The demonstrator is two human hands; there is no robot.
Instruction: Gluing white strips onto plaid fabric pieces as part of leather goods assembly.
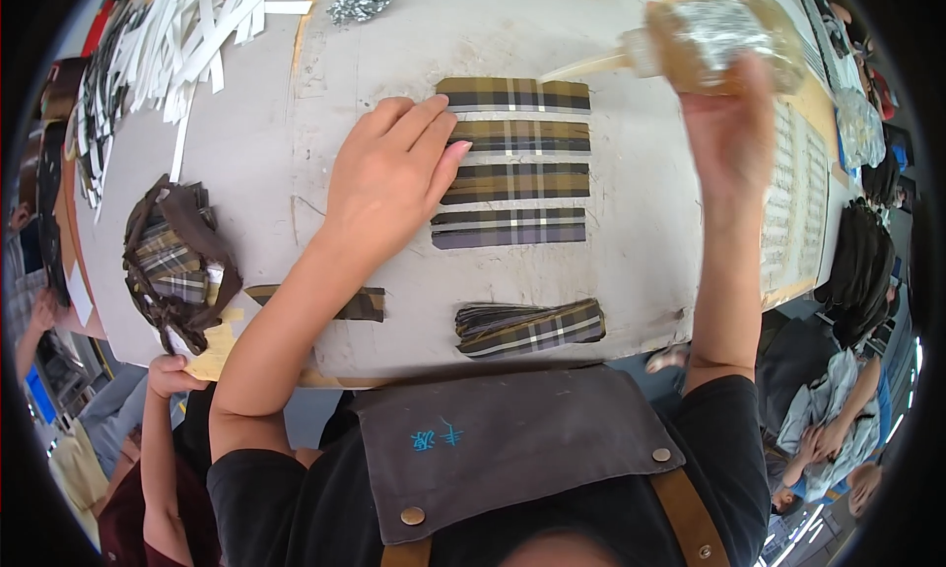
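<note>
While the right hand (731,124) grips one bottle (724,35), fingers wrapped round its body, the left hand (389,168) lies palm-down at 9 o'clock of four plaid strips (522,136). Head view; clock centred on the strips. Left thumb and fingertips a narrow gap apart, at the left ends of the upper strips; cannot tell whether they pinch anything. Strips: on the table (650,232), in separate rows, long axes all 9 to 3. Bottle: at 2 o'clock, held sideways, long axis near 9 to 3; nozzle (596,66) points to 9, dipping slightly; tip at the top strip, contact unclear. Body translucent amber with a silver wrap; fill level unreadable. Also: one silver wad (362,0) towards 11; one white heap (212,35) at 10, too tangled to count; one plaid bundle (172,262) towards 8, dark cloth round it; one plaid pile (532,331) at 6.
</note>
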